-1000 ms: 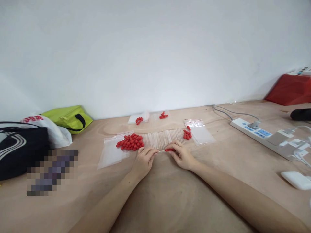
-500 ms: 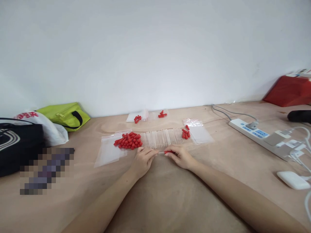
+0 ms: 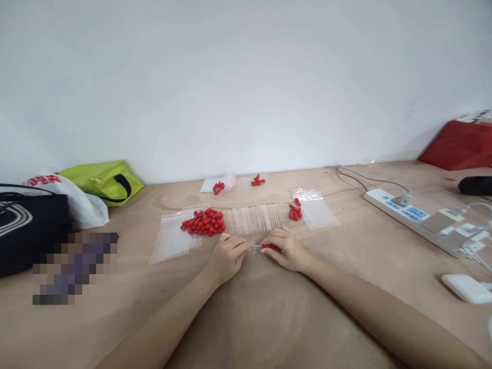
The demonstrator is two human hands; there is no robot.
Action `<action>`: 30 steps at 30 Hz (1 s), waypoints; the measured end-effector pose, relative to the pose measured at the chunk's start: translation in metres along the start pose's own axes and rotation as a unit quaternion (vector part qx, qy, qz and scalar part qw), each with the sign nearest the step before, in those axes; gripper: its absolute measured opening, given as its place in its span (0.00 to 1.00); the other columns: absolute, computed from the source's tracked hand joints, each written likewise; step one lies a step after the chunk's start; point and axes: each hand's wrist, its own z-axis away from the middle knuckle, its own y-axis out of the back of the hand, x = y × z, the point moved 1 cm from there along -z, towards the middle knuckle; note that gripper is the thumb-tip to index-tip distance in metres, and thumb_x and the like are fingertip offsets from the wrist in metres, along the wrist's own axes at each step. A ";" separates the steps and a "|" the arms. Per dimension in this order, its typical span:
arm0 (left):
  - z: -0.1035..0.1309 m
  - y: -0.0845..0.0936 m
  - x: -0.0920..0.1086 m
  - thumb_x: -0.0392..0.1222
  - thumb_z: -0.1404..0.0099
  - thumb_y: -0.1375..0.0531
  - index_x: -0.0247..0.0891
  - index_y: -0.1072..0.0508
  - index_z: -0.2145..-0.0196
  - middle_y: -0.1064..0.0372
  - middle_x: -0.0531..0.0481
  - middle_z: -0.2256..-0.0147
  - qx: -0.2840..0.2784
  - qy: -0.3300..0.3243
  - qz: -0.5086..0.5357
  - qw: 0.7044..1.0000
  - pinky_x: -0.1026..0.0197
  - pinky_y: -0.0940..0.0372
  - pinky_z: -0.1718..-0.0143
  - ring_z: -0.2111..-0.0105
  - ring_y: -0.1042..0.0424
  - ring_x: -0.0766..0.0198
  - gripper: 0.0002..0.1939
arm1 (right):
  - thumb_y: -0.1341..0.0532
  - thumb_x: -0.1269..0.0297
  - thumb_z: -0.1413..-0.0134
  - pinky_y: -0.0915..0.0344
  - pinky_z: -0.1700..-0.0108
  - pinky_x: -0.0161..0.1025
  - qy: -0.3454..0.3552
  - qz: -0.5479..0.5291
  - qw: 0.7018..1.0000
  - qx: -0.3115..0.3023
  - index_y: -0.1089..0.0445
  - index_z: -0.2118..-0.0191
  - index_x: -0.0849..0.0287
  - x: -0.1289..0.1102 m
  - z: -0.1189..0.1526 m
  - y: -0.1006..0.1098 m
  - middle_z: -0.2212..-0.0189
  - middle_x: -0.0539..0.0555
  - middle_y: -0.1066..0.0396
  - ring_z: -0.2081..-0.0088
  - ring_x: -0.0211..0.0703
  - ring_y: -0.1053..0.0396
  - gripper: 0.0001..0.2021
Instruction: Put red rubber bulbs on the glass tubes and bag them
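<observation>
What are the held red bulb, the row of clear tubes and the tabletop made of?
Red bulb: likely matte rubber, given its opaque, even colour.
Clear tubes: smooth glass or plastic, can't tell which; brown shows through.
Tabletop: probably wood, dull finish; brown, grain-like swirls.

Indoor workspace: table (image 3: 246, 318), power strip (image 3: 413, 217)

The left hand (image 3: 229, 253) hid one end of a thin clear tube (image 3: 257, 247), and the right hand's (image 3: 285, 249) fingers covered part of a red bulb (image 3: 269, 246); the joint between them was too small to make out. In the red pile (image 3: 205, 222), upper pieces concealed lower ones. Coarse blocks masked a dark item (image 3: 75, 269) on the left. The left edge cut off a black bag (image 3: 31, 241); the right edge cropped a red bag (image 3: 457, 146) and a black object (image 3: 476, 185). Red lettering on the white bag (image 3: 90, 210) was blurred.
</observation>
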 end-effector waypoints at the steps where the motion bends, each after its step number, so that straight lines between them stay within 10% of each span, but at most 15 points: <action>1: 0.000 0.000 0.001 0.34 0.36 0.51 0.38 0.30 0.64 0.27 0.51 0.69 0.001 -0.002 -0.001 1.000 0.60 0.51 0.69 0.72 0.31 0.67 0.10 | 0.45 0.62 0.46 0.47 0.65 0.38 0.000 0.012 1.000 -0.001 0.33 0.68 0.59 -0.001 0.000 0.000 0.73 0.52 0.31 0.69 0.38 0.36 0.07; 30: -0.005 -0.006 0.008 0.37 0.35 0.52 0.36 0.31 0.69 0.29 0.51 0.73 -0.024 0.012 0.020 0.999 0.60 0.49 0.68 0.73 0.33 0.66 0.11 | 0.47 0.62 0.45 0.50 0.65 0.39 0.025 0.059 0.997 -0.039 0.33 0.69 0.58 -0.005 -0.004 -0.001 0.74 0.52 0.31 0.69 0.40 0.38 0.08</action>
